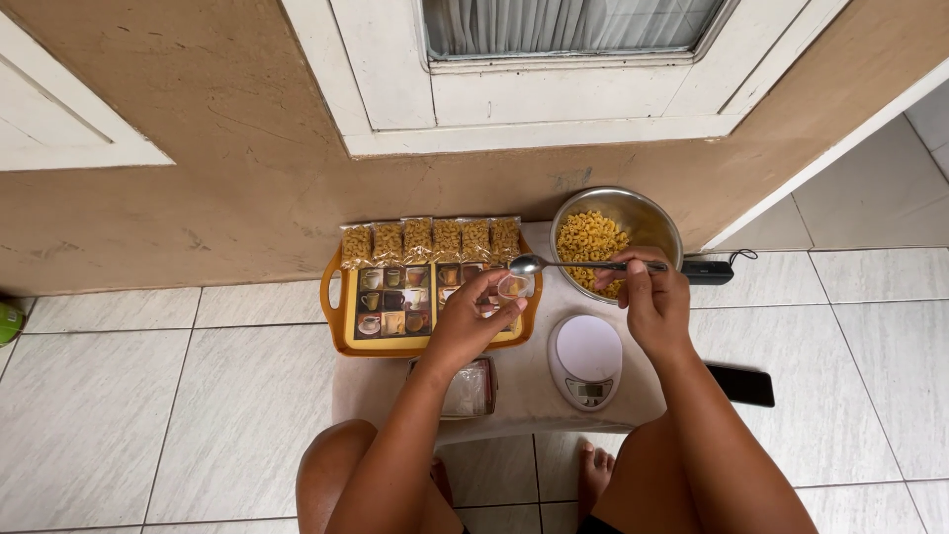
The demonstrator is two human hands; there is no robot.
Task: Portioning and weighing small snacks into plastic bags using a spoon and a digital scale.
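My left hand (473, 318) holds a small clear plastic bag (514, 287) open above the orange tray (334, 314). My right hand (650, 297) grips the handle of a metal spoon (554, 264), whose bowl hovers just over the bag's mouth. A steel bowl (647, 216) of yellow elbow pasta (588, 237) stands behind my right hand. Several filled pasta bags (431, 239) lean in a row along the tray's far edge.
A white kitchen scale (586, 358) sits on the low white table (519, 396) in front of the bowl. A stack of clear empty bags (468, 389) lies near the table's front edge. A black phone (741, 385) and a black device (708, 272) lie on the tiled floor at right.
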